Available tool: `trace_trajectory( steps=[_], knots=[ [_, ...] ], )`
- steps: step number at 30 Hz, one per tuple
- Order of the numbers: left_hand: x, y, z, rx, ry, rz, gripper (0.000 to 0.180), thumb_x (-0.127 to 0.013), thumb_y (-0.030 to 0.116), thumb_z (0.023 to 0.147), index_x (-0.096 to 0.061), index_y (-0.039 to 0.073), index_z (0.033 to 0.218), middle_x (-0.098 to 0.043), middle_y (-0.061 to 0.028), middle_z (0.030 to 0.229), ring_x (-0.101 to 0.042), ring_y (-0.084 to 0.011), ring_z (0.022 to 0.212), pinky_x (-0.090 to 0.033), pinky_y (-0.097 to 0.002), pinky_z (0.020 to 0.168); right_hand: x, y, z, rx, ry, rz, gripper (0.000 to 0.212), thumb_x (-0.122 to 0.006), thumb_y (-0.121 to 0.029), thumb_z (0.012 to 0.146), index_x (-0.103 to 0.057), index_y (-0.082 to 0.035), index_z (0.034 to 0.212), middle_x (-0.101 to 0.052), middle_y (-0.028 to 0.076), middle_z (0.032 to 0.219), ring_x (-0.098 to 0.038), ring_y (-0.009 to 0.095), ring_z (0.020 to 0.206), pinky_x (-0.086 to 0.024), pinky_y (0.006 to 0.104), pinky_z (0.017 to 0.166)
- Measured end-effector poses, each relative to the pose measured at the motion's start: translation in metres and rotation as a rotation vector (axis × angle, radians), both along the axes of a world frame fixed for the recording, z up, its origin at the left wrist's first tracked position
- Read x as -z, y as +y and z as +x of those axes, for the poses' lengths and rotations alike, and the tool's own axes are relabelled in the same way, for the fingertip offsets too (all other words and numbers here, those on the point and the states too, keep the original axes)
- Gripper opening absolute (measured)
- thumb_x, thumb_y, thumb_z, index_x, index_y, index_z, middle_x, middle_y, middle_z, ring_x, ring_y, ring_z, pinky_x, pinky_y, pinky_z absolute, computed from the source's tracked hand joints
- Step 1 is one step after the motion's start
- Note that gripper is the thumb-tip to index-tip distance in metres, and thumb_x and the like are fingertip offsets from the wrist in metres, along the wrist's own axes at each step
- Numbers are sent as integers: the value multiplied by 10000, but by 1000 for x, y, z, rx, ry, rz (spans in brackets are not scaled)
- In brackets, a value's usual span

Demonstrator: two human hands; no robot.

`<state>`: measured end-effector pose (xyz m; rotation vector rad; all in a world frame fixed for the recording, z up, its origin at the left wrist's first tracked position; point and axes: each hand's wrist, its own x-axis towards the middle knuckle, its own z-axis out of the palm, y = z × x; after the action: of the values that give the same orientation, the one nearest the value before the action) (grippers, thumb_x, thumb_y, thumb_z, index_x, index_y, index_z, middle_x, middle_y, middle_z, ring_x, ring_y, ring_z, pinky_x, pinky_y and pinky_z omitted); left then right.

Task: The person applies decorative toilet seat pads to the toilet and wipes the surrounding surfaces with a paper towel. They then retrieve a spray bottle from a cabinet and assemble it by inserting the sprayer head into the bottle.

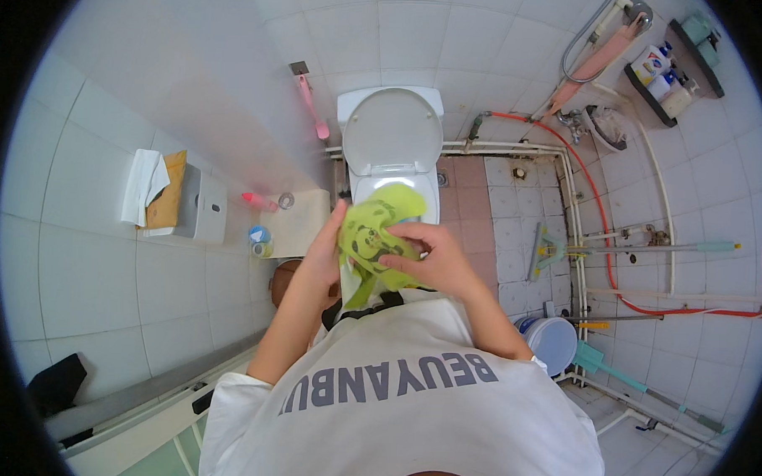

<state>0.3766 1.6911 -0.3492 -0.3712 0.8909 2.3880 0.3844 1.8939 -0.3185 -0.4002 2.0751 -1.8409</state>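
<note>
A bright green cloth point(368, 242) with a dark cartoon animal print is bunched up in front of my body, just short of the white toilet point(391, 184). My left hand point(326, 244) grips its left side, with most of the fingers hidden behind the fabric. On the other side my right hand point(431, 255) is closed on the cloth, its fingertips pressed against the printed face. The cloth's upper part is slightly blurred, and a corner hangs down toward my waist. The toilet's lid stands raised behind it.
A pink brush point(312, 108) hangs on the wall left of the toilet. A white tissue box point(206, 211) is mounted farther left. To my right are a bucket point(553, 343), a red hose point(597, 183), mop handles and a corner shelf point(655, 92) with bottles.
</note>
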Motion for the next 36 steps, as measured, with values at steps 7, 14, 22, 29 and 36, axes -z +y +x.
trace_trajectory(
  steps=[7, 14, 22, 29, 36],
  knots=[
    [-8, -25, -44, -342, 260, -291, 240, -660, 128, 892, -600, 0, 1087, -669, -78, 986, -658, -159, 839, -530, -282, 752, 63, 10, -6, -183, -128, 247, 290, -753, -150, 806, -674, 19, 1029, -698, 47, 856, -605, 61, 765, -481, 231, 647],
    [60, -58, -78, -368, 314, -900, 197, -641, 167, 920, -666, -16, 989, -671, -32, 886, -606, -84, 794, -482, -236, 696, 123, 31, -6, 0, -347, 53, 305, -760, -263, 799, -698, 18, 901, -670, 86, 703, -586, 97, 597, -466, 268, 578],
    [204, -87, -126, -200, 112, -1168, 192, -631, 159, 920, -682, -5, 1007, -650, 3, 828, -578, -68, 751, -470, -232, 698, 260, 30, 8, -170, -432, 424, 273, -725, -235, 843, -670, 29, 885, -657, 110, 742, -578, 152, 624, -465, 312, 601],
    [364, -99, -206, 132, 159, -1316, 224, -708, 189, 856, -709, 13, 994, -680, -10, 792, -581, -67, 651, -459, -219, 572, 426, -20, 32, 121, -652, 256, 307, -614, -276, 901, -647, -38, 1091, -665, 184, 926, -642, 344, 851, -495, 401, 749],
    [483, -91, -282, 262, 265, -1374, 249, -743, 201, 825, -713, 16, 988, -677, -6, 767, -553, -34, 603, -406, -204, 501, 546, -88, 7, 108, -520, 479, 244, -550, -212, 912, -629, -35, 1060, -633, 217, 945, -612, 391, 872, -480, 466, 752]
  ],
)
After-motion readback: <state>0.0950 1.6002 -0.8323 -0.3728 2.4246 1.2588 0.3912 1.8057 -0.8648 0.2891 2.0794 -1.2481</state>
